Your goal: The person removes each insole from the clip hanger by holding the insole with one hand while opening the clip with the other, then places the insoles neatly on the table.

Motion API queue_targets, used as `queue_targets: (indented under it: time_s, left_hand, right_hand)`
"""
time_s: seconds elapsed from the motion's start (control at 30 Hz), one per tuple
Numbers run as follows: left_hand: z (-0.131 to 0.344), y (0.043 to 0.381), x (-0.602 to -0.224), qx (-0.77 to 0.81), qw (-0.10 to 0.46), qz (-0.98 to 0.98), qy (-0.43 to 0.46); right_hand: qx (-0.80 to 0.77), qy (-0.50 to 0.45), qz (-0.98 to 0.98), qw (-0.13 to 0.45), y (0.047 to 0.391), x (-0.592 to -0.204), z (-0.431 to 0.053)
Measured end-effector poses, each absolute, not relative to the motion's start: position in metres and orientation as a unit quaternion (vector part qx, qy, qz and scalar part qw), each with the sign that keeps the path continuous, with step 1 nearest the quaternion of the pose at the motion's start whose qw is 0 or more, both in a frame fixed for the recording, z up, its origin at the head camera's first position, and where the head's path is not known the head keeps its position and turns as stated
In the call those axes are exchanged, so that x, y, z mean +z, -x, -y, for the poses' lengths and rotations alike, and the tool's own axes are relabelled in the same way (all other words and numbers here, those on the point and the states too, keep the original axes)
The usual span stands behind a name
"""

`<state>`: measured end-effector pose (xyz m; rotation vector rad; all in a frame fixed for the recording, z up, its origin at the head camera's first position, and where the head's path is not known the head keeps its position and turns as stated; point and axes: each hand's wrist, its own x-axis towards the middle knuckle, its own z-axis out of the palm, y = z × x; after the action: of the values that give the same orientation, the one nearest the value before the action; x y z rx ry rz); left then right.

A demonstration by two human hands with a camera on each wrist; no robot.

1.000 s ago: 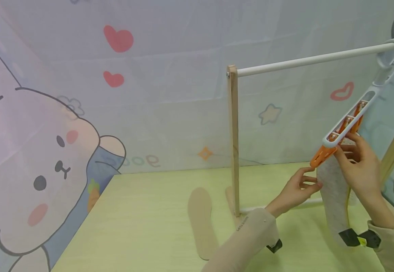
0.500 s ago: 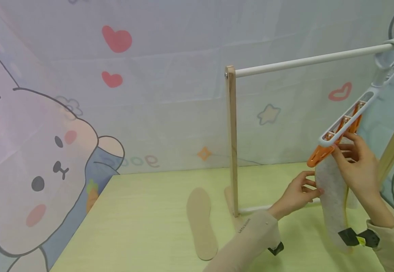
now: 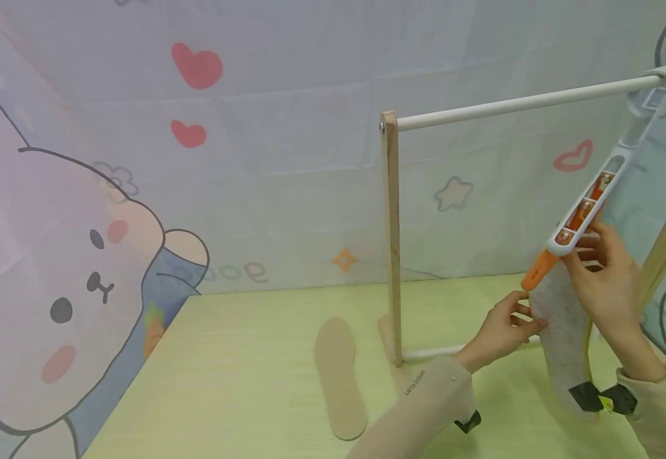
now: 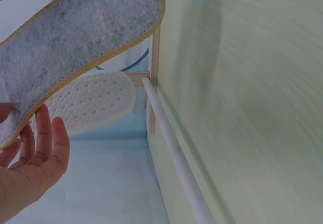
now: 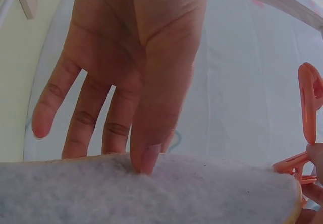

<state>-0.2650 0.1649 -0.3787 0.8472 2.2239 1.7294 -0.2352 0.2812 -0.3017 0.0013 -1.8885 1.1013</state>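
My left hand pinches the upper side edge of a grey felt insole with yellow trim. In the left wrist view the same insole slants across the top left. Fingers of my right hand grip at an orange clip on the lower end of a white folding hanger. The right wrist view shows the clip right at the insole's end, with fingertips beside it at the frame edge. Part of my right hand's grip is hidden behind the hanger.
The hanger's hook loops over the white rail of a wooden-post rack. A beige insole lies on the green table left of the rack. A white perforated insole shows behind the grey one.
The hanger arm has turned on the rail, and its end clip now shows narrower. My left hand and the felt insole have shifted slightly; the right hand has barely moved.
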Motion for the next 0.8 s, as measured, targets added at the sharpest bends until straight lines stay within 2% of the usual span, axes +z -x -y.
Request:
queue_targets:
  time_s: [0.2, 0.8]
  left_hand:
    - [-0.1661, 0.2655, -0.3805, 0.588, 0.096, -0.749, -0.291]
    - [-0.1644, 0.2639, -0.3807, 0.585, 0.097, -0.749, -0.297]
  right_hand:
    - [0.427, -0.011, 0.755, 0.497, 0.2339, -0.2982, -0.2798]
    - [0.447, -0.001, 0.740, 0.502, 0.2348, -0.2973, -0.2785]
